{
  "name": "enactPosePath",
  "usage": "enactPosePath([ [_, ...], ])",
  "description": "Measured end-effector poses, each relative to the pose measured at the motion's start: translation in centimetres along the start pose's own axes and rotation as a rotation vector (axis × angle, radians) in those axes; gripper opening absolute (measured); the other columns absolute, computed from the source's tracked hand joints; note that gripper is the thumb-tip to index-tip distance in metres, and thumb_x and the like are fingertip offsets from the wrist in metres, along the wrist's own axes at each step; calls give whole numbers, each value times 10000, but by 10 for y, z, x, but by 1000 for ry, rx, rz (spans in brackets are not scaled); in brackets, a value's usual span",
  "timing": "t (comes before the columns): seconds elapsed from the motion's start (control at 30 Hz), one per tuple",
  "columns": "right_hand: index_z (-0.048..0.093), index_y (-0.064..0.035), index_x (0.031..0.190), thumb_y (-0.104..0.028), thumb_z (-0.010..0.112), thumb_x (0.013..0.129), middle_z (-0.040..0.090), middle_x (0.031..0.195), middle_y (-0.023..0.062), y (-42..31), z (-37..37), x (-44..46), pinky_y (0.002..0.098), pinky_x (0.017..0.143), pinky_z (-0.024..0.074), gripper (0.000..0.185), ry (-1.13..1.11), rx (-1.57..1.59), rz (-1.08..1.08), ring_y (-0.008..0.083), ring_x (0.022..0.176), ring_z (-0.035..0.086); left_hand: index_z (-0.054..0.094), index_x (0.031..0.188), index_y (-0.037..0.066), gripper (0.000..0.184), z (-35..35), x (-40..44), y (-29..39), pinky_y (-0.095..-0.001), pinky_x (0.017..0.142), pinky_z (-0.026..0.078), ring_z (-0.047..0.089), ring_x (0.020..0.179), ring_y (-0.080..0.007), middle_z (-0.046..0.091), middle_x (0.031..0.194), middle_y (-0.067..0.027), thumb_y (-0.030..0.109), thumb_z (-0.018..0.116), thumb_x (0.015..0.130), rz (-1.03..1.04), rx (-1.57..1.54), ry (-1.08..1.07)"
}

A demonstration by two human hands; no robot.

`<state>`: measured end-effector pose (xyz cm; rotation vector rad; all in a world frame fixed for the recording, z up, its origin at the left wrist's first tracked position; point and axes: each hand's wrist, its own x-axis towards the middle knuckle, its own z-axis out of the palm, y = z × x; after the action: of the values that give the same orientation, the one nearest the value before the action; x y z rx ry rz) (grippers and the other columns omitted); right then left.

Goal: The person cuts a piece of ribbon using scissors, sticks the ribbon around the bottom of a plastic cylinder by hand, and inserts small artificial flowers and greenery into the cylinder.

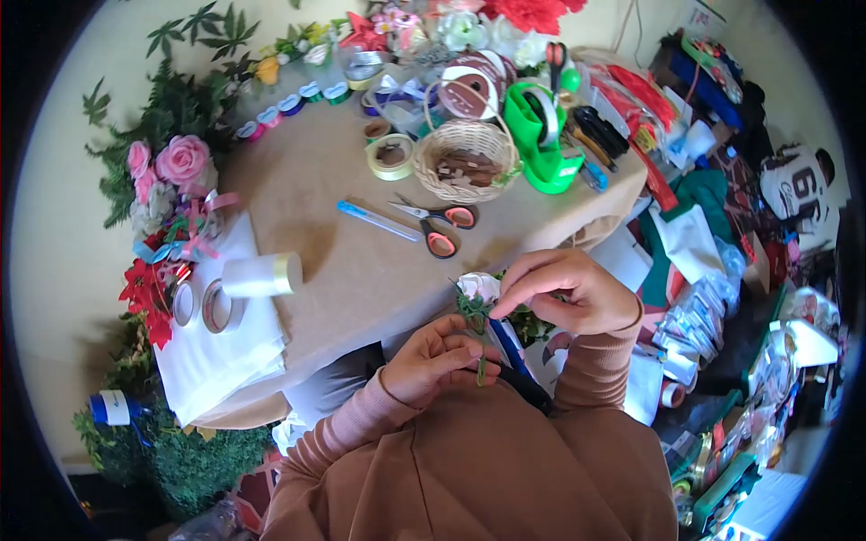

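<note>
My left hand (435, 362) is closed round the green stem of an artificial leaf sprig (475, 311), held low in front of my chest near the table edge. A white artificial rose (479, 286) shows just above the leaves; whether it is on the same stem I cannot tell. My right hand (570, 290) comes in from the right, its thumb and fingertips pinched together beside the leaves. Anything between those fingertips is too small to make out. Scissors with orange and black handles (440, 242) lie partly open on the table, beside a blue cutter knife (379, 221).
A wicker basket (465, 180) with small brown pieces stands behind the scissors, next to a green tape dispenser (541, 149). Tape rolls (391, 158) and ribbon spools line the back. White sheets (221, 352) and a white roll (262, 274) lie left. Packed supplies crowd the right.
</note>
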<state>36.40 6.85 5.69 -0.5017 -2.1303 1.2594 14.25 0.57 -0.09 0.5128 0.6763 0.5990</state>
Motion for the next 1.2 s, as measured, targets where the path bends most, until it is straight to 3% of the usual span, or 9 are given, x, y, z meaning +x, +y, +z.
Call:
enactPosePath([
  [0.27,625,-49,979,59,533,788,578,871,67,5,15,10,258,658,438,237,377,-304,228,168,746,541,397,1160,33,389,-41,1,4,-297,684,513,632,791,-208,617,914,-117,0,584,822,123,201,-329],
  [0.47,577,-30,1094,-73,551,868,572,946,44,14,18,6,214,727,431,232,354,-283,305,111,823,535,400,1139,19,361,-68,-1,30,-277,679,508,630,806,-208,608,920,-118,-23,572,825,113,381,-296],
  [0.67,243,-86,1364,-182,745,733,511,1108,146,19,17,-1,303,814,447,812,129,174,437,184,933,532,390,1145,30,374,-78,-1,27,-297,718,508,623,845,-213,598,944,-118,-44,568,824,303,406,-358],
  [0.77,12,-117,1403,-263,897,466,436,1225,177,33,35,5,353,872,432,1297,-14,173,441,238,1050,494,356,1203,34,418,-77,-4,22,-292,712,505,605,849,-171,589,945,-94,-51,543,839,451,391,-313],
  [0.87,-7,-108,1402,-283,889,480,378,1288,171,52,48,15,392,929,384,1298,-242,253,231,254,1140,423,356,1187,34,391,-70,-10,20,-291,716,499,603,841,-169,588,955,-93,-52,527,847,542,398,-268],
  [1.0,10,-96,1407,-322,879,489,257,1361,124,96,76,37,416,997,293,1283,-510,817,-14,232,1177,327,385,1124,34,323,-75,-13,21,-271,701,486,597,836,-163,590,952,-89,-53,526,847,622,287,-199],
  [1.07,78,-68,1395,-325,860,541,326,1301,106,90,92,40,390,967,337,1186,-356,845,-16,220,1084,404,392,1140,33,341,-78,-18,24,-267,705,482,594,825,-153,593,940,-72,-52,532,840,627,292,-196],
  [1.13,197,-43,1353,-251,845,593,415,1215,84,71,96,47,362,895,411,1020,-162,744,514,206,1046,462,402,1143,27,345,-81,-19,19,-266,700,482,595,807,-150,596,920,-67,-56,530,833,690,389,-181],
  [1.2,311,-33,1276,-92,799,649,497,1100,69,54,112,69,322,798,476,796,-5,666,303,198,993,527,411,1146,21,350,-82,-23,16,-264,695,482,596,789,-148,599,900,-61,-61,529,826,749,489,-169],
])
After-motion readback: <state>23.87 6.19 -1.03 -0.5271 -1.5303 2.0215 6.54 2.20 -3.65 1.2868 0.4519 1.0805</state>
